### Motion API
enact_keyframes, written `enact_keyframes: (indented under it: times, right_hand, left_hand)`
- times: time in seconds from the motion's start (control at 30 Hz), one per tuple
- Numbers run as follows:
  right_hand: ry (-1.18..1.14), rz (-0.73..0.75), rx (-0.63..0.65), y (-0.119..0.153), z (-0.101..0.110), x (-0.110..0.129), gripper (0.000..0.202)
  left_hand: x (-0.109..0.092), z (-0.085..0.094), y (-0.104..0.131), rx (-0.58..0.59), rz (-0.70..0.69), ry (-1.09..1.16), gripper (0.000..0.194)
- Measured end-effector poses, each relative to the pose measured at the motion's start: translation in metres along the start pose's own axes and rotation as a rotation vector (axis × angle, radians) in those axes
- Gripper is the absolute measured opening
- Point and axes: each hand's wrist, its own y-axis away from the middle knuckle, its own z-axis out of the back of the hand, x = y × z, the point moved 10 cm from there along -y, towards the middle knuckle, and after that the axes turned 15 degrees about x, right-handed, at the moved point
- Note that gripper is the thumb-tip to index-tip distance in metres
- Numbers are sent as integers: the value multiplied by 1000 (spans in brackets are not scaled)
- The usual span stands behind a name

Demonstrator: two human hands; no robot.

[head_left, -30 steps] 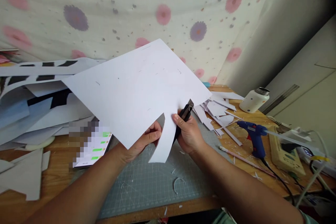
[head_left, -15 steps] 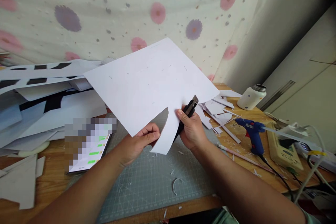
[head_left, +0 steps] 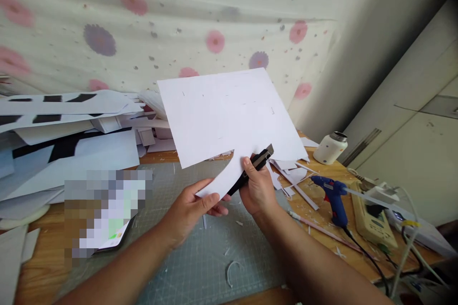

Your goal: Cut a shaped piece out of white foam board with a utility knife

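A large white foam board sheet (head_left: pixel 225 109) is held up above the green-grey cutting mat (head_left: pixel 157 248), with short dark marks across its face. A curved strip of it (head_left: pixel 220 178) hangs toward me, still joined to the sheet near my right hand. My left hand (head_left: pixel 200 202) pinches the strip's free end between thumb and fingers. In my right hand (head_left: pixel 259 183) is a black utility knife (head_left: pixel 250 169), its blade bare and pointing up to the right. The right thumb also presses on the sheet beside the strip's root.
At right are a blue glue gun (head_left: pixel 332 195), a power strip (head_left: pixel 372 219) with cables, a white bottle (head_left: pixel 331 147) and paper offcuts (head_left: pixel 293 174). White sheets (head_left: pixel 71 152) are piled left, behind a partly blurred phone (head_left: pixel 114 219). A curled scrap (head_left: pixel 231 274) lies on the mat.
My left hand has moved from the sheet's lower corner onto the strip's free end. The sheet has turned clockwise. The knife stays in my right hand, and the view has shifted slightly.
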Motion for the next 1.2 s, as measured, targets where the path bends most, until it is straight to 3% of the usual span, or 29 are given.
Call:
enact_keyframes:
  times: [0.13, 0.27, 0.4, 0.57, 0.7, 0.8, 0.97, 1.2]
  right_hand:
    - [3, -11, 78, 2, -14, 0, 31]
    - [102, 23, 115, 4, -18, 0, 30]
    - [374, 37, 216, 8, -22, -1, 26]
    - [632, -196, 516, 17, -45, -15, 23]
    - [659, -435, 670, 28, -53, -27, 18]
    - [699, -560, 656, 29, -49, -35, 18]
    - [816, -436, 572, 21, -48, -21, 18]
    - [795, -442, 482, 21, -39, -12, 39]
  left_hand:
    - [4, -8, 2, -32, -53, 128, 48]
    - [-9, -10, 7, -91, -108, -160, 35]
    - [-34, 8, 17, -264, -176, -341, 36]
    - [-69, 40, 35, -488, -207, -491, 32]
    - [-71, 49, 38, -544, -198, -558, 31]
    - [-60, 51, 36, -561, -203, -576, 33]
    - [-50, 55, 34, -570, -220, -609, 42]
    - [-56, 56, 36, -588, -240, -680, 33]
